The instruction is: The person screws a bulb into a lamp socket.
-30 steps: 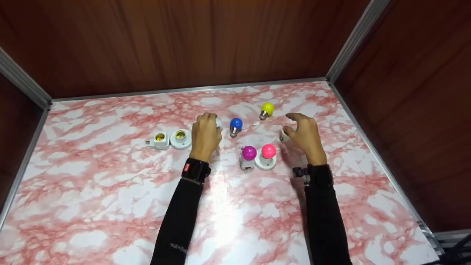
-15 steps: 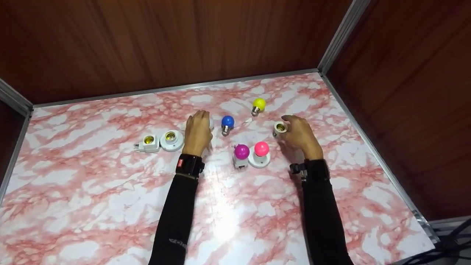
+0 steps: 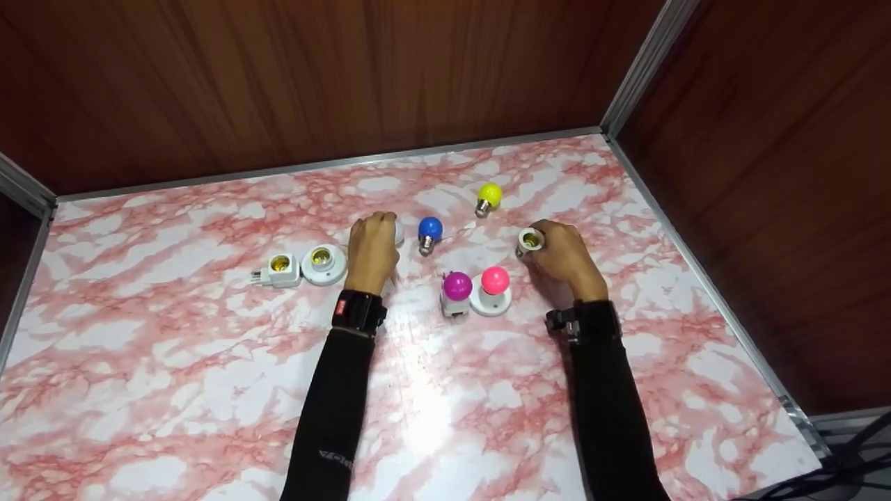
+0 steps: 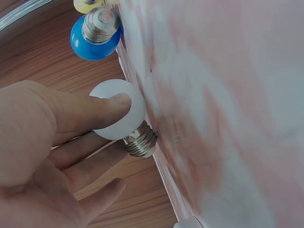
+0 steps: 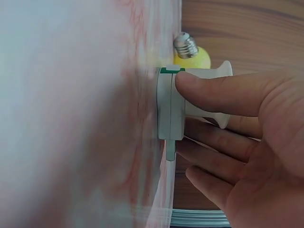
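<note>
A white round bulb (image 4: 116, 114) with a silver screw base is pinched between the thumb and fingers of my left hand (image 3: 374, 252), close over the table. My right hand (image 3: 562, 254) holds a white plug-in lamp socket (image 5: 172, 104), its thumb on the near side and fingers behind. In the head view the socket's yellowish opening faces up. Between the hands lie a blue bulb (image 3: 430, 228) and, farther back, a yellow bulb (image 3: 490, 195). In front of them stand a purple bulb (image 3: 457, 286) and a pink bulb (image 3: 495, 280), each seated in a white holder.
Left of my left hand are a round white lamp holder (image 3: 324, 266) and a square plug socket (image 3: 281, 270) with prongs, both without bulbs. Brown wood-grain panels (image 3: 334, 83) with metal edging border the pink marbled table (image 3: 209, 390). Black cables (image 3: 853, 452) hang at the right corner.
My right hand's fingers have closed onto the white socket, whose opening now shows upward. The left hand stays with the white bulb. The head view has shifted slightly.
</note>
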The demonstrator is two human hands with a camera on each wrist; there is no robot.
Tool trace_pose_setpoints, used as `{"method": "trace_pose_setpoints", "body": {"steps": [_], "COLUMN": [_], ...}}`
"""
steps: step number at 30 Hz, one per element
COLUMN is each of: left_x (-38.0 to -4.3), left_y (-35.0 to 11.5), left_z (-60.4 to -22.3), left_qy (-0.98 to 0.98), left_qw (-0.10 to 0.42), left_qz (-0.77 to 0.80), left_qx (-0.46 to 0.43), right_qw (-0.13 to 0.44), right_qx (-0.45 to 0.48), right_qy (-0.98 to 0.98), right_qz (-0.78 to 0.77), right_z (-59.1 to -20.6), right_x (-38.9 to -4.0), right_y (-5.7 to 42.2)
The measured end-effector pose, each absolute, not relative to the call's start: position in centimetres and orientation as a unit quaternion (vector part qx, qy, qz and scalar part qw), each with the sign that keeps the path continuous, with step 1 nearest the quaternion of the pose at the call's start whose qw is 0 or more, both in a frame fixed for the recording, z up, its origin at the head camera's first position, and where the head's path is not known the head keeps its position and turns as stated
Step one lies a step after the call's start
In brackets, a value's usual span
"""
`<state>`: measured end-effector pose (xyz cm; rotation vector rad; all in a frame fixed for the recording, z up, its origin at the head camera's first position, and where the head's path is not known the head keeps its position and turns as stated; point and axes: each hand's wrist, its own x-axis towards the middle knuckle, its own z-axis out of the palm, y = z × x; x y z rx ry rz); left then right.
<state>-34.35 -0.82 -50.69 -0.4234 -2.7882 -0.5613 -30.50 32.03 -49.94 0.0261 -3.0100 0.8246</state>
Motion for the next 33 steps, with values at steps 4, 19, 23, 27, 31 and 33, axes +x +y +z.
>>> {"method": "trace_pose_setpoints", "body": {"steps": [4,19,23,27,31,33], "left_x": [-34.2,-33.0,-32.5,-31.8,-31.1,-30.8], "left_y": [-1.0,-2.2,-3.0,-3.7,-4.3,-4.5], "left_z": [-50.6,-48.4,-47.5,-46.8,-46.2,-45.9], "left_qy": [-0.957,-0.937,-0.928,-0.905,-0.874,-0.86], "left_qw": [0.132,0.122,0.136,0.149,0.17,0.185], "left_qz": [-0.21,-0.29,-0.315,-0.374,-0.431,-0.448], "left_qx": [-0.15,-0.153,-0.144,-0.141,-0.148,-0.157], "right_qw": [0.008,0.05,0.087,0.112,0.148,0.176], "right_qx": [0.006,0.012,0.049,0.075,0.098,0.112], "right_qy": [-0.963,-0.934,-0.928,-0.918,-0.912,-0.907], "right_qz": [0.27,0.354,0.359,0.372,0.369,0.366], "right_z": [-50.0,-47.8,-46.8,-46.2,-45.4,-45.0], "right_x": [-30.5,-29.9,-30.2,-30.1,-29.7,-29.5], "right_y": [32.0,31.0,29.5,28.1,26.9,26.3]}}
